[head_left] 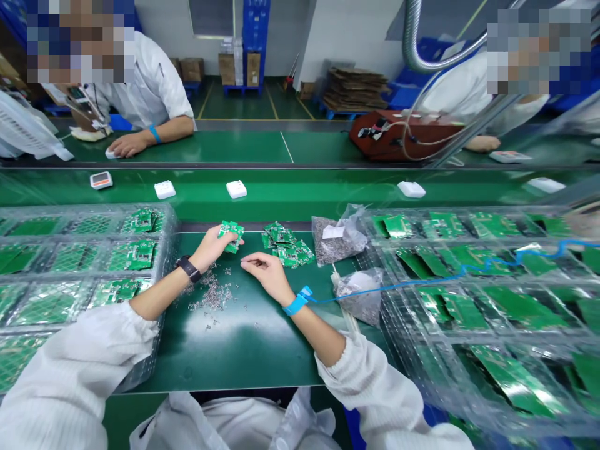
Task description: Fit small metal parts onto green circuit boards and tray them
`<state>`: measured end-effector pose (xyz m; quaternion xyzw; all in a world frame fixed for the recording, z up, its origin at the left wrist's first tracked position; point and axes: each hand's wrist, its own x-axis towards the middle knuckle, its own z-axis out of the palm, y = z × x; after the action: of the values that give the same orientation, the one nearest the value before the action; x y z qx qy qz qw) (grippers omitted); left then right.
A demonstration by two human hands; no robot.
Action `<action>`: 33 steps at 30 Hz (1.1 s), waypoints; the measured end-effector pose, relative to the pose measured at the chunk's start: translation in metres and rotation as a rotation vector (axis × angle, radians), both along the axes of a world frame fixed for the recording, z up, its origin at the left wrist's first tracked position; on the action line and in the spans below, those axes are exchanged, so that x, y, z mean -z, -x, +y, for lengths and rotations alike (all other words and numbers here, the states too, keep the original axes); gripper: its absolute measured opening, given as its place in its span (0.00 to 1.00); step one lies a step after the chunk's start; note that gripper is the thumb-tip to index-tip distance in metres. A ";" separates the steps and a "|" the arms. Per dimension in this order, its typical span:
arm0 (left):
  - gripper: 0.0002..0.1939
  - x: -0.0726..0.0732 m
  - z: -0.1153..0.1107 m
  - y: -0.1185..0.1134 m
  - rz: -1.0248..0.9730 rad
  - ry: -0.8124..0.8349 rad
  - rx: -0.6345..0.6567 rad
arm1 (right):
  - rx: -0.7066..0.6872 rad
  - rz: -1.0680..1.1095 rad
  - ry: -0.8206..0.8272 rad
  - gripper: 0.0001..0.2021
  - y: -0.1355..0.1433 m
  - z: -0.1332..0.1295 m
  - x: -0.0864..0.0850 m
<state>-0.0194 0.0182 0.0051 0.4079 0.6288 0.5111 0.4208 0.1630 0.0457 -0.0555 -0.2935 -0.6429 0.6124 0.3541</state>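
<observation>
Held up over the green work mat (244, 350) is a green circuit board (233, 232), gripped by my left hand (210, 249) with the thumb across its face. Just to the right, my right hand (268, 273) has its fingertips pressed together in a pinch; whatever they hold, if anything, is too small to make out. Below my left hand lies a loose scatter of small metal parts (213, 297). Beyond my right hand is a pile of green circuit boards (285, 245). A blue strap (298, 301) circles my right wrist.
Clear trays of circuit boards stand left (166, 262) and right (450, 337). Two bags of small parts (335, 250) (363, 290) lie by the right tray, near a blue cord (412, 281). White boxes (237, 189) sit on the belt (290, 200). Two co-workers are opposite.
</observation>
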 end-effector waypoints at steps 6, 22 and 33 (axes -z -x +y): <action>0.09 0.002 -0.004 0.000 0.345 -0.040 0.140 | 0.096 0.034 0.041 0.10 0.001 0.004 0.002; 0.09 0.001 -0.009 -0.003 0.881 -0.107 0.453 | 0.199 0.090 0.104 0.12 0.002 0.006 0.004; 0.14 -0.001 -0.011 -0.005 0.924 -0.149 0.511 | 0.239 0.114 0.153 0.11 0.001 0.007 0.003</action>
<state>-0.0146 0.0068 0.0063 0.7593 0.5912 0.2030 0.1810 0.1617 0.0528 -0.0586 -0.3587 -0.5338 0.6287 0.4372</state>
